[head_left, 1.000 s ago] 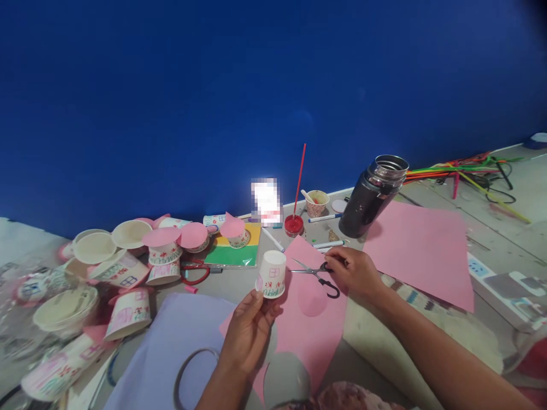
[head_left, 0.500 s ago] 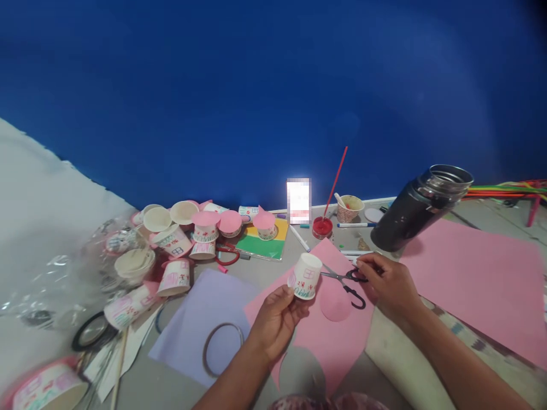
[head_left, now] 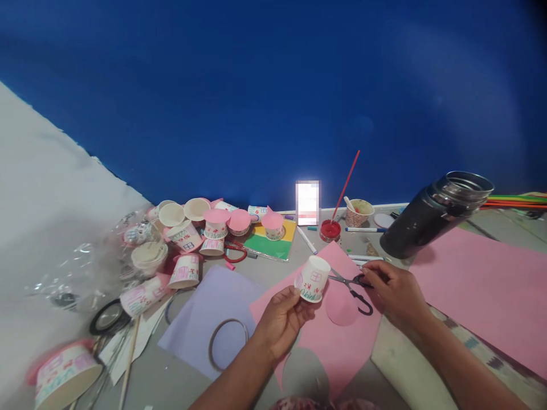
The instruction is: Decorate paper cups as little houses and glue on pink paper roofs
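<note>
A person works with bare hands at a grey table [head_left: 276, 273] set against a deep blue wall [head_left: 239, 102]. The left hand [head_left: 282, 322] is closed around a white paper cup [head_left: 311, 285], thumb on the near side, fingers below. The cup is slightly tilted, closed end up, marked with a pink window, red flowers and green lettering; it is held above a pink sheet [head_left: 316, 336] near the middle of the table. The right hand [head_left: 395, 287] is narrowed, thumb and fingertips together at 1 black handle loop of the scissors [head_left: 351, 283]; I cannot tell whether they grip it. The 2 blades stand slightly apart, pointing at the cup. Just below them, a pink disc [head_left: 342, 307] lies on the sheet, which has a round cut nearer the person.

To the left, purple paper [head_left: 192, 330] carries a thin ring [head_left: 211, 347]; beyond it is a crowd of decorated cups [head_left: 184, 236], several topped with pink paper. Farther back sit a red paint pot [head_left: 330, 230] with a red stick [head_left: 349, 176] in it, a patterned cup [head_left: 356, 221], and an open black flask [head_left: 412, 228]. At right lies another, larger pink sheet [head_left: 482, 285].
</note>
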Action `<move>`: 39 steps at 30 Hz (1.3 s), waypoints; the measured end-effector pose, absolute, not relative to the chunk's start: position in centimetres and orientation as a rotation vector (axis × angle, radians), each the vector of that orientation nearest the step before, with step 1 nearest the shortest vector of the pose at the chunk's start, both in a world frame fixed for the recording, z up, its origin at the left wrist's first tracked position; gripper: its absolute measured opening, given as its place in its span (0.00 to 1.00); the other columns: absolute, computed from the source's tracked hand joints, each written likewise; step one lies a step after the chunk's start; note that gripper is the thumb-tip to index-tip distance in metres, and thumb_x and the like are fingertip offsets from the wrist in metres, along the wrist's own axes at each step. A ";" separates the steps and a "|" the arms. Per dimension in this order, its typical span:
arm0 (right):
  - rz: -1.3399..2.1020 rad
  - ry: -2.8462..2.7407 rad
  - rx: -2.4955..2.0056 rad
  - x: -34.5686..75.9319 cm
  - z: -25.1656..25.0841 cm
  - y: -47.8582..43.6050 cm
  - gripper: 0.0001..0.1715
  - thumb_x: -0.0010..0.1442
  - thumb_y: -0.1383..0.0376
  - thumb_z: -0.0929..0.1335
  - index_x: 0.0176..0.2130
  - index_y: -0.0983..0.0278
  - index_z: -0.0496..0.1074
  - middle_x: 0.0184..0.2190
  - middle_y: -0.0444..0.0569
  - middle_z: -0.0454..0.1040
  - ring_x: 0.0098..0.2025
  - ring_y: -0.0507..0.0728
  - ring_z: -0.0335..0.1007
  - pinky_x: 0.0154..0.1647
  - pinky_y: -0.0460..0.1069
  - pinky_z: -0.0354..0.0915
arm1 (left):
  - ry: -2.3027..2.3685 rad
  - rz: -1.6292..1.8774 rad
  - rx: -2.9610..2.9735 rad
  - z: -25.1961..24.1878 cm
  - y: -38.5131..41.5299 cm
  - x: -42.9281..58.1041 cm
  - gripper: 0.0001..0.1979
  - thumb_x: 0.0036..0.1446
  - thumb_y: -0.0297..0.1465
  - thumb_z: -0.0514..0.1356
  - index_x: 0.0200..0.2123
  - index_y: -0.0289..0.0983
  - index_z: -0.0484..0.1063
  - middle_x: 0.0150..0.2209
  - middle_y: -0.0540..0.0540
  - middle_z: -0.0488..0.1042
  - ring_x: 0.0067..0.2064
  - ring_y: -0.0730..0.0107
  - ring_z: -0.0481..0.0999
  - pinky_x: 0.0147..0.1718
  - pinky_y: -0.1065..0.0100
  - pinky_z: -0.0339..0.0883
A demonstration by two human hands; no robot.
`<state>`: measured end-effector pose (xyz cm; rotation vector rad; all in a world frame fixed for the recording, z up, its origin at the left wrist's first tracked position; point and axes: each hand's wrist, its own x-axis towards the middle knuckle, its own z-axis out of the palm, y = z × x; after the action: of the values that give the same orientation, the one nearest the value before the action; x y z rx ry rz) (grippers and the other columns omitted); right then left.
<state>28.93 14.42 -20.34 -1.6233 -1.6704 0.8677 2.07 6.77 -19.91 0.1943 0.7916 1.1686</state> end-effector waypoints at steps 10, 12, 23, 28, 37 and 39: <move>0.695 -1.584 -1.685 28.8 -18.4 14.6 0.15 0.58 0.54 0.68 0.31 0.61 0.78 0.28 0.48 0.81 0.31 0.60 0.76 0.34 0.52 0.65 | 0.816 1.237 0.185 -19.2 7.4 1.2 0.13 0.50 0.31 0.77 0.35 0.32 0.80 0.40 0.40 0.84 0.38 0.62 0.84 0.35 0.65 0.80; 0.694 -1.542 -1.687 28.7 -17.9 14.5 0.16 0.58 0.54 0.68 0.31 0.62 0.78 0.26 0.48 0.81 0.29 0.59 0.75 0.32 0.51 0.65 | 0.825 1.238 0.188 -19.1 7.4 1.3 0.13 0.50 0.31 0.77 0.35 0.32 0.80 0.41 0.39 0.84 0.39 0.62 0.83 0.36 0.64 0.81; 0.648 -1.879 -1.732 28.8 -12.5 15.9 0.16 0.64 0.55 0.66 0.36 0.61 0.79 0.30 0.48 0.82 0.29 0.56 0.74 0.30 0.48 0.63 | 0.899 1.336 0.124 -18.0 8.0 0.6 0.06 0.53 0.26 0.73 0.32 0.32 0.79 0.40 0.39 0.84 0.37 0.64 0.83 0.35 0.64 0.82; 0.316 -2.028 -2.043 31.0 -15.1 14.8 0.15 0.64 0.60 0.65 0.35 0.61 0.79 0.32 0.52 0.82 0.32 0.61 0.75 0.30 0.51 0.55 | 0.931 1.336 0.116 -17.7 8.2 0.4 0.04 0.55 0.25 0.70 0.33 0.32 0.79 0.38 0.40 0.84 0.37 0.63 0.83 0.34 0.64 0.81; 0.310 -2.201 -1.878 33.0 -18.2 14.0 0.14 0.62 0.59 0.70 0.46 0.58 0.81 0.45 0.53 0.80 0.48 0.63 0.76 0.43 0.50 0.66 | 0.914 1.281 0.166 -17.9 7.9 1.0 0.14 0.44 0.30 0.79 0.31 0.33 0.79 0.38 0.41 0.84 0.37 0.64 0.82 0.34 0.66 0.80; 0.297 -2.208 -1.818 32.7 -18.5 14.1 0.12 0.63 0.60 0.69 0.44 0.60 0.81 0.45 0.54 0.80 0.50 0.64 0.75 0.45 0.52 0.67 | 0.918 1.299 0.204 -17.9 7.8 1.2 0.18 0.40 0.33 0.80 0.29 0.33 0.78 0.37 0.43 0.83 0.36 0.65 0.81 0.34 0.67 0.78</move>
<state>32.66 14.09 -18.49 -1.8182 -2.2083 0.2971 1.16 7.79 -17.91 0.2038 0.9180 1.2986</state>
